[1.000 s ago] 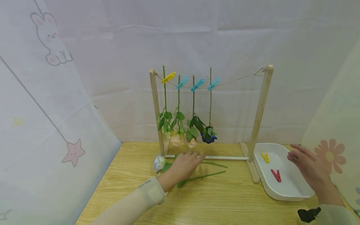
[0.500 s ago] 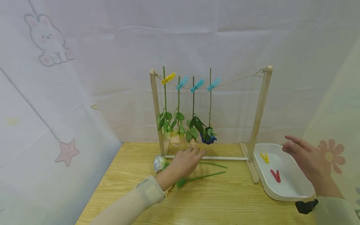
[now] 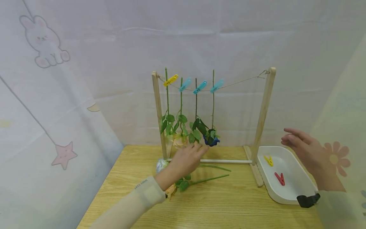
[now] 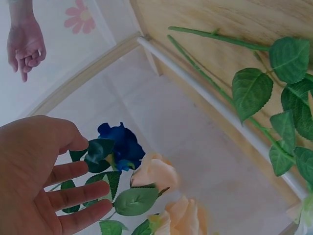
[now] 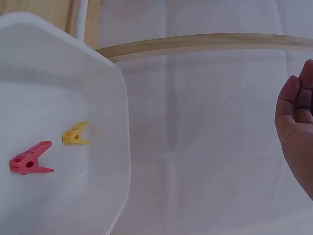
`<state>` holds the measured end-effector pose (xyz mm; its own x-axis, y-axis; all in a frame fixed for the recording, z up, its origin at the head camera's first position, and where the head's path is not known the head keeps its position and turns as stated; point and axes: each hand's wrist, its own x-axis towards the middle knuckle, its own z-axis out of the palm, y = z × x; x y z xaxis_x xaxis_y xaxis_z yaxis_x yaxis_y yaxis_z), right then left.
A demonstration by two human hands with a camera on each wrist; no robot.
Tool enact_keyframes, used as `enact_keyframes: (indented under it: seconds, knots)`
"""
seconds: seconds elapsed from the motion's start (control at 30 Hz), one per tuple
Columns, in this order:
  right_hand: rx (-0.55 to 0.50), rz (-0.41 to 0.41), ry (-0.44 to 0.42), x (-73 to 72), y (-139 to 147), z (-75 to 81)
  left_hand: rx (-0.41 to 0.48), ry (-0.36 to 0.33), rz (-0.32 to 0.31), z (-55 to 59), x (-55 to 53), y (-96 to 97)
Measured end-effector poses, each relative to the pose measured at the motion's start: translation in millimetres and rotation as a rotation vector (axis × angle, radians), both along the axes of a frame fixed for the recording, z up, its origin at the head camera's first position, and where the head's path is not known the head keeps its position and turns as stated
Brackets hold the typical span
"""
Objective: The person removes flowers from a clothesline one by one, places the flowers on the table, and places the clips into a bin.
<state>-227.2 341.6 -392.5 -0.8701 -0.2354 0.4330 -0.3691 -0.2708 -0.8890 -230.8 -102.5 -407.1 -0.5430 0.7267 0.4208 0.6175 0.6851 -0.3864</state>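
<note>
My left hand [image 3: 187,160] is raised over the lying flowers, in front of the hanging ones, holding nothing. In the left wrist view its fingers are spread and overlap green leaves beside the blue rose [image 4: 122,144]. Peach roses [image 4: 183,218] hang next to it. Four stems hang upside down from a string, pinned by a yellow clothespin [image 3: 171,80] and several blue clothespins [image 3: 201,86]. A pale blue-white rose [image 3: 161,165] and a peach rose [image 3: 170,190] lie on the table. My right hand [image 3: 310,152], fingers loosely bent and holding nothing, hovers near the white tray [image 3: 297,190].
The tray holds a yellow clothespin [image 3: 268,160] and a red clothespin [image 3: 280,178]. A wooden post [image 3: 264,114] stands left of it, another post [image 3: 158,108] at the far left of the string. A white bar [image 3: 226,161] joins their feet.
My left hand has risen a little from the lying flowers toward the hanging ones, uncovering more of the lying peach rose. My right hand has drifted up and left.
</note>
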Motion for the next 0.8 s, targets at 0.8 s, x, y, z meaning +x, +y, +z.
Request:
enact_keyframes:
  seconds: [0.8]
  knots:
    - [-0.124,0.083,0.16,-12.1,-51.5,53.6,0.29,-0.051,-0.05,51.8,-7.1,8.8]
